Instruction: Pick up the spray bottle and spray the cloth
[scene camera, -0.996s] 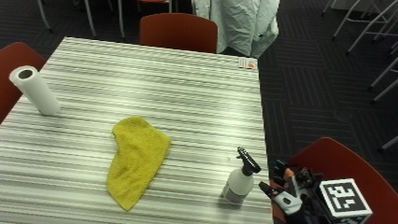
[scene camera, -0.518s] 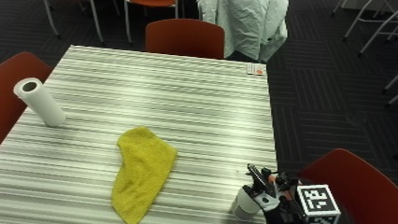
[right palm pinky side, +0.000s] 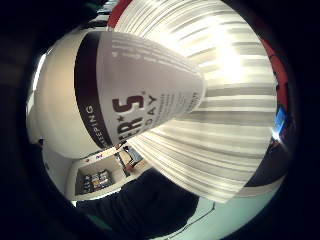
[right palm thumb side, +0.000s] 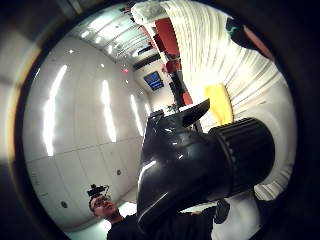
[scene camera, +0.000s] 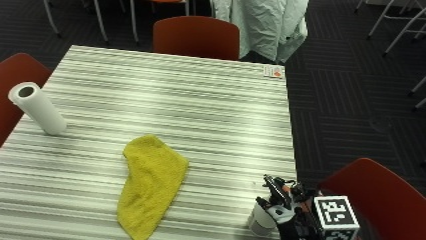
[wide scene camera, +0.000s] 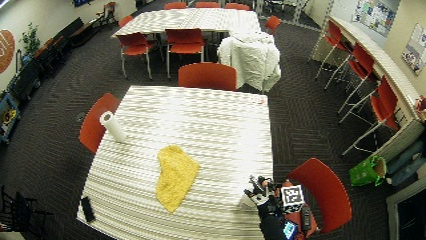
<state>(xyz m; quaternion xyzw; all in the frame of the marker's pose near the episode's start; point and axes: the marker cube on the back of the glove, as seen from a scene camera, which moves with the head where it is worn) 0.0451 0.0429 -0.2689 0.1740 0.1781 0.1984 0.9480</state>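
The white spray bottle (scene camera: 261, 223) with its black trigger head stands upright near the table's front right corner. My gloved right hand (scene camera: 286, 212) is around its neck and head, fingers curled on it. The white labelled body (right palm pinky side: 140, 100) fills the little finger side palm view. The black spray head (right palm thumb side: 190, 165) fills the thumb side palm view, with the yellow cloth (right palm thumb side: 220, 102) beyond it. The yellow cloth (scene camera: 152, 185) lies crumpled and elongated on the striped table (scene camera: 200, 110), to the left of the bottle and apart from it.
A paper towel roll (scene camera: 36, 107) stands at the table's left edge. A small card (scene camera: 273, 71) lies at the far right corner. Red chairs stand at the far side (scene camera: 196, 37), the left (scene camera: 20, 75) and beside my hand (scene camera: 376, 195). A dark flat object (wide scene camera: 86, 209) lies at the front left corner.
The outside camera has shifted. My gloved hand has come up from the right onto the bottle's head and neck and curled round it. The bottle still stands on the table.
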